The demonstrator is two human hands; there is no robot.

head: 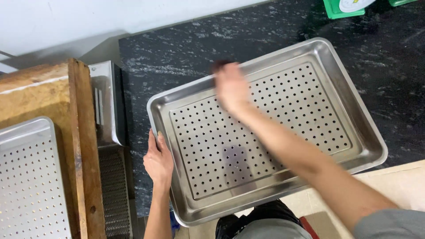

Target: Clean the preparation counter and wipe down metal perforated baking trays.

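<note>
Head view: steel tray (354, 132) perforated, shiny, rectangular.

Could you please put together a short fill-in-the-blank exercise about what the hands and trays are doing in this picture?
1. The left hand grips the ____ edge of the large perforated stainless-steel tray.
2. That tray rests on a ____ speckled stone countertop.
3. The blurred right hand is over the tray's ____ rim.
4. A second perforated metal tray lies on a ____ board.

Missing words: left; black; far; wooden
</note>
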